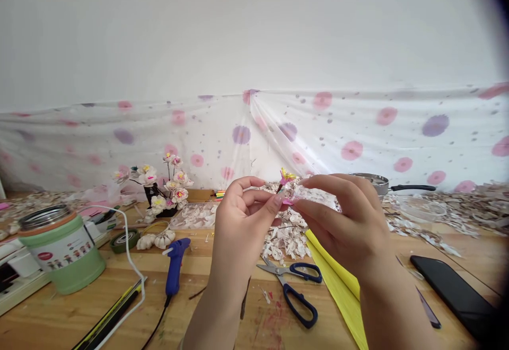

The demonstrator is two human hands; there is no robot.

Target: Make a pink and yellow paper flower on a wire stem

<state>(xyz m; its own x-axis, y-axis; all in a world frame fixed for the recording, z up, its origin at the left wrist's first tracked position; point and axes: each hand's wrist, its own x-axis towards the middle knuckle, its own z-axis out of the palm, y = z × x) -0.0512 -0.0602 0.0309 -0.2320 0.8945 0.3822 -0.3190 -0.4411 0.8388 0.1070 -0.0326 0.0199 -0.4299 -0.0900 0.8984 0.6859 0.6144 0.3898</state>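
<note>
My left hand [250,215] is closed in a pinch around the stem of a small artificial flower [285,176], which has a yellow centre and pink at its base. A strip of pink paper [288,201] shows just below the flower, between the fingertips of both hands. The thumb and fingers of my right hand [345,217] pinch the right end of that strip. Both hands are raised above the table. Beneath them lie blue-handled scissors [292,286] with the blades partly apart, and a sheet of yellow crepe paper [338,281].
A blue glue gun [175,268] and a green jar [66,249] stand to the left. Behind are a vase of handmade flowers [165,180] and piles of pale dried petals [280,241]. A black phone [449,291] lies at right, a pan [374,181] behind it.
</note>
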